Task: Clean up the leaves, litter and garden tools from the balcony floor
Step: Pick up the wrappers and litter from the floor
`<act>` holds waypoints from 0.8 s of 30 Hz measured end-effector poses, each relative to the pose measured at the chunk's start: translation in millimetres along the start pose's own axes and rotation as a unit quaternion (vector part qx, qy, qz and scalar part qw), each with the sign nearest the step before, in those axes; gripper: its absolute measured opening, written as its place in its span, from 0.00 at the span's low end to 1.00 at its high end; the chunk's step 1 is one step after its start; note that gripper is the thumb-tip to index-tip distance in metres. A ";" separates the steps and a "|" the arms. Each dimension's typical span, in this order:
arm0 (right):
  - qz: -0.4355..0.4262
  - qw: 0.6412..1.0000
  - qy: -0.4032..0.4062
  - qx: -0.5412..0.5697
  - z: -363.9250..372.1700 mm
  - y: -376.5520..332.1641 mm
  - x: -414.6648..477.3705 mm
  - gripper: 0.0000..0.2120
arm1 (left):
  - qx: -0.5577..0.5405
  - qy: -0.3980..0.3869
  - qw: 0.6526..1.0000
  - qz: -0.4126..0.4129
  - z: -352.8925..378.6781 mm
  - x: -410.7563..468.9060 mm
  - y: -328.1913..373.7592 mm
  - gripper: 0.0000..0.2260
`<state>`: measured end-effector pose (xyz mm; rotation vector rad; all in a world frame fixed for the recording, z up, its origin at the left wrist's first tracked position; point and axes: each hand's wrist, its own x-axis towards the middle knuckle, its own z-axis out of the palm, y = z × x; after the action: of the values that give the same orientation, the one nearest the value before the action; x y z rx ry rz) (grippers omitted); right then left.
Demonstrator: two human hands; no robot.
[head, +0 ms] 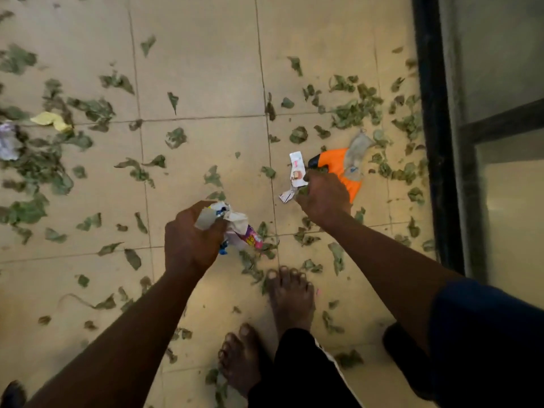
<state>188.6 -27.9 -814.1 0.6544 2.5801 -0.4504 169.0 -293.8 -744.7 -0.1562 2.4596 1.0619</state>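
My left hand (190,241) grips a bundle of crumpled wrappers (235,226), white paper with a pink and blue packet, held above the beige tiled floor (206,69). My right hand (323,195) pinches a white paper scrap (296,172) together with a few green leaves. Just beyond that hand lies an orange garden tool (338,166) with a grey blade end, partly hidden by my fingers. Whether the hand also touches the tool I cannot tell. Dry green leaves (356,108) are scattered over the whole floor.
A yellow scrap (51,120) and a white crumpled paper (7,142) lie among leaves at the left edge. A black-framed glass door (435,142) runs down the right side. My bare feet (290,298) stand at the bottom centre among leaves.
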 end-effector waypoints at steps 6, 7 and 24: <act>-0.023 0.980 0.019 -0.195 38.6 -5.5 26.5 0.28 | -0.006 0.000 1.000 -0.008 -9.7 28.0 -20.5 0.13; -0.039 0.978 0.030 -0.203 39.5 -5.9 27.5 0.24 | -0.006 0.011 1.000 -0.020 -14.1 30.8 -22.7 0.12; -0.189 0.915 0.090 0.345 -193.1 -164.8 -106.0 0.08 | -0.180 0.067 0.972 -0.136 -159.7 -33.2 139.9 0.06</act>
<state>124.1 -126.1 -565.3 0.4074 2.7002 -1.5368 102.2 -312.8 -541.3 -0.6786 2.2492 1.3975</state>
